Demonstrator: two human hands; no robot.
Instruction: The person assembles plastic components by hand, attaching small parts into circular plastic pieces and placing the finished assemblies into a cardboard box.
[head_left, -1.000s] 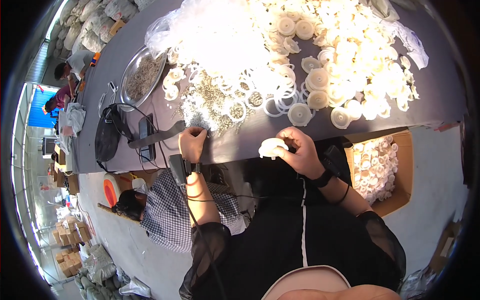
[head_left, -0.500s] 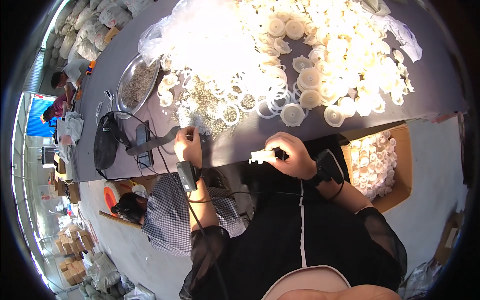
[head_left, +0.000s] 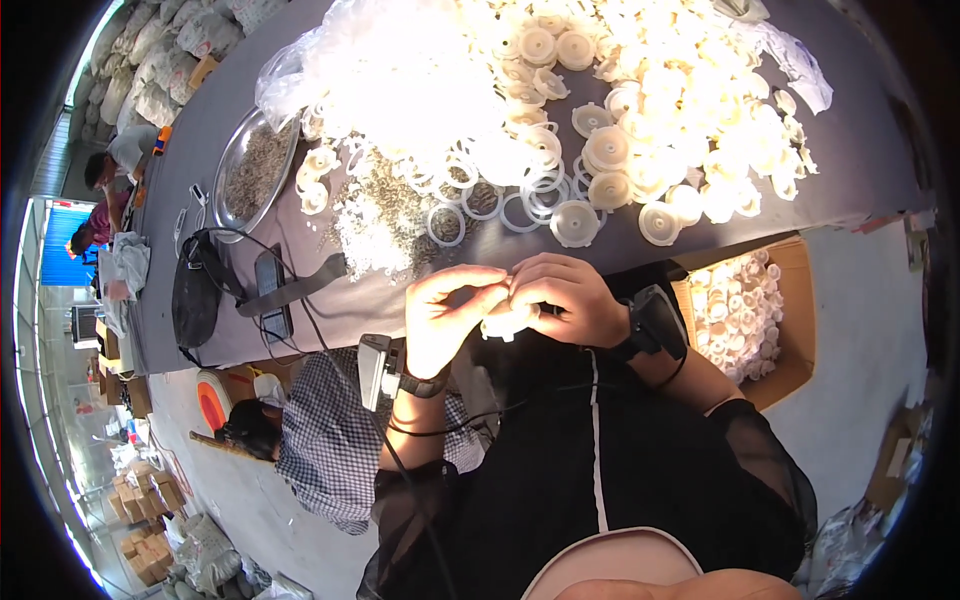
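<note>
In front of my body, just off the table's near edge, both hands meet over a cream round plastic cap [head_left: 506,322] with notched edges. My right hand [head_left: 568,300] grips the cap between thumb and fingers. My left hand [head_left: 445,312] is closed in a pinch at the cap's upper side; anything tiny between its fingertips is hidden. Beyond the hands lies a heap of small metallic and whitish pieces [head_left: 375,225]. Translucent white rings [head_left: 445,226] lie beside it, and more cream caps [head_left: 575,223] are piled to the right, partly washed out by glare.
A metal tray [head_left: 222,215] of small pieces, a black pouch [head_left: 195,305] and a phone [head_left: 272,295] with cables are on the left of the table. A carton [head_left: 798,330] of white parts stands at my right. A person in a checked shirt [head_left: 335,440] is close at lower left.
My left hand has left the heap of small pieces and come right to the cap. The right hand has drawn slightly left, still gripping the cap, now turned.
</note>
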